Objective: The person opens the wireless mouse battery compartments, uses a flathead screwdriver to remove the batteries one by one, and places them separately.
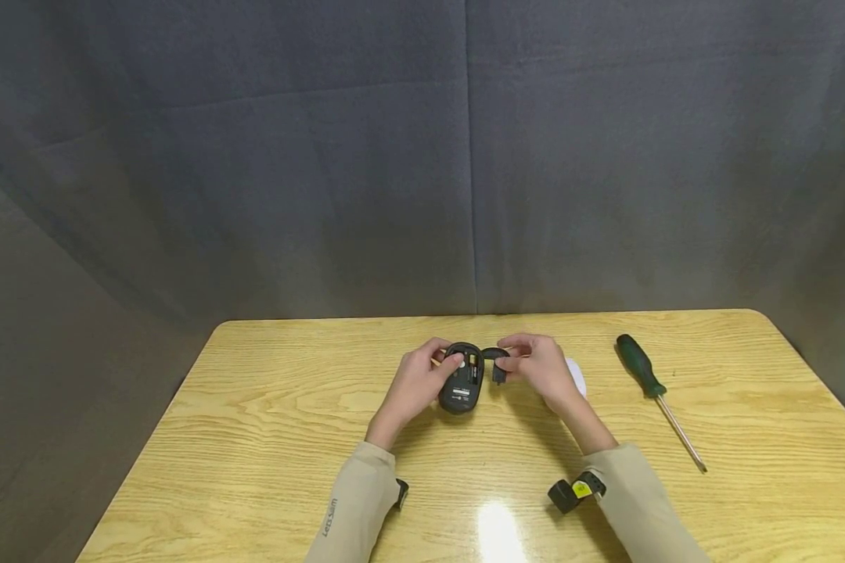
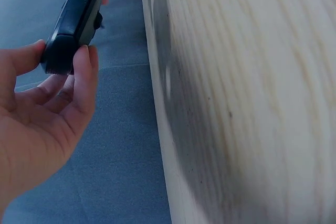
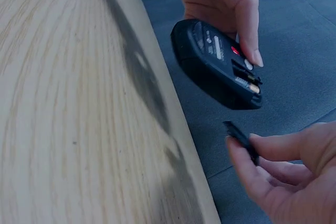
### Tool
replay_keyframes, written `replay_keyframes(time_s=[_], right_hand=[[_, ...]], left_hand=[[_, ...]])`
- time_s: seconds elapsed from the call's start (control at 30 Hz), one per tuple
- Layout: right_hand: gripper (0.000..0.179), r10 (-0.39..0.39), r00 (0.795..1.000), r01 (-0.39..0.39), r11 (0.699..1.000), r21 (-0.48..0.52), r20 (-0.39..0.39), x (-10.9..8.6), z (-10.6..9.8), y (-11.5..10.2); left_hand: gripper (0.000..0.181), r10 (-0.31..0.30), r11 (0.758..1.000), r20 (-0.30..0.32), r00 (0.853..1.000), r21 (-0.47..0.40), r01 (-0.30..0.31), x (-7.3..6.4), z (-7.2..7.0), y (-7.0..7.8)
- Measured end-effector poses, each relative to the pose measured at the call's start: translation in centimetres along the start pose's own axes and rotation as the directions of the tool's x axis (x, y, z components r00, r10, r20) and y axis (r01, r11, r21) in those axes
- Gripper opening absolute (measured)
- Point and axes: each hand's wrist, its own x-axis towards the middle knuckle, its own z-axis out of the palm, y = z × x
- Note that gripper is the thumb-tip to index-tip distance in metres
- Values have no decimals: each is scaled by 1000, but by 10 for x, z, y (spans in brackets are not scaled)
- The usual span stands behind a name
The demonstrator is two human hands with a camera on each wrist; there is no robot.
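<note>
My left hand point(image 1: 417, 381) grips a black computer mouse point(image 1: 458, 397), its underside turned up toward the head camera and the thumb on it. The battery slot lies uncovered, with a battery point(image 3: 254, 87) inside. A red light glows on the underside in the right wrist view. To the right, my right hand point(image 1: 541, 366) pinches a small black battery cover point(image 3: 242, 144) between thumb and fingers. In that view a gap shows between the cover and the mouse. From the left wrist, the mouse point(image 2: 73, 27) appears side-on, held up with its edge between thumb and fingers.
A screwdriver point(image 1: 635, 366) with a green handle lies on the wooden table point(image 1: 267, 438) at the right, tip toward the front. Partly hidden by my right wrist is a white rounded object point(image 1: 577, 377). A dark grey curtain point(image 1: 324, 195) hangs behind the table.
</note>
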Motion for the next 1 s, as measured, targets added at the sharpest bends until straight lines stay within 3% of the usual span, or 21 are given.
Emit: replay_keyframes(time_s=[0.2,0.37,0.73,1.0], right_hand=[[33,-18,993,38,982,-183,114,-1,-1,6],[31,-24,989,69,948,-310,146,-1,0,9],[20,25,990,23,940,-341,138,-2,7,11],[18,29,993,22,908,-419,117,-5,11,8]], left_hand=[[34,0,1000,-12,1000,-14,0,1,-1,0],[33,1,1000,-19,1000,-24,-2,0,-1,-1],[35,-4,1000,-20,1000,-31,4,0,-2,-1],[34,0,1000,-22,1000,-31,0,0,-1,-1]])
